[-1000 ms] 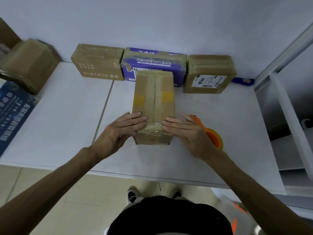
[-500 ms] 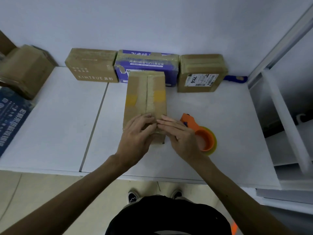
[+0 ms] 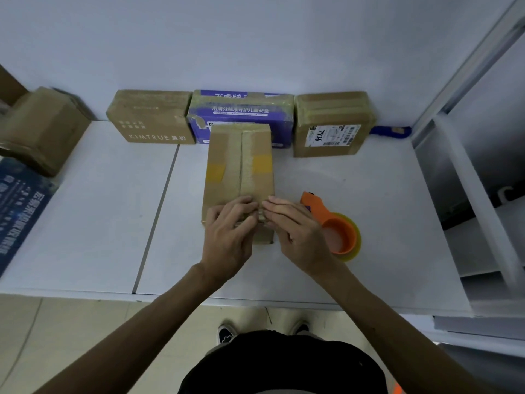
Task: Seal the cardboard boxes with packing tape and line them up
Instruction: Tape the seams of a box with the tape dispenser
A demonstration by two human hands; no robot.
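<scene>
A long brown cardboard box [image 3: 240, 169] lies on the white table [image 3: 99, 223], taped along its centre seam, with yellow tape patches on both flaps. My left hand [image 3: 227, 231] and my right hand [image 3: 295, 231] press flat on its near end, fingertips meeting over the seam. An orange tape dispenser [image 3: 338, 228] with a clear roll lies on the table just right of my right hand. Three sealed boxes stand in a row against the wall: a brown KIMTRUE box [image 3: 152, 118], a purple box [image 3: 241, 115] and a brown labelled box [image 3: 332, 123].
At the far left sit another cardboard box [image 3: 42, 129] and a blue printed carton [image 3: 17, 206]. A blue-handled tool [image 3: 390, 131] lies by the wall at the right. A white shelf frame [image 3: 483, 180] borders the table's right side.
Both hands have slid inward from the box's near corners until the fingertips meet over the seam. The view has shifted slightly.
</scene>
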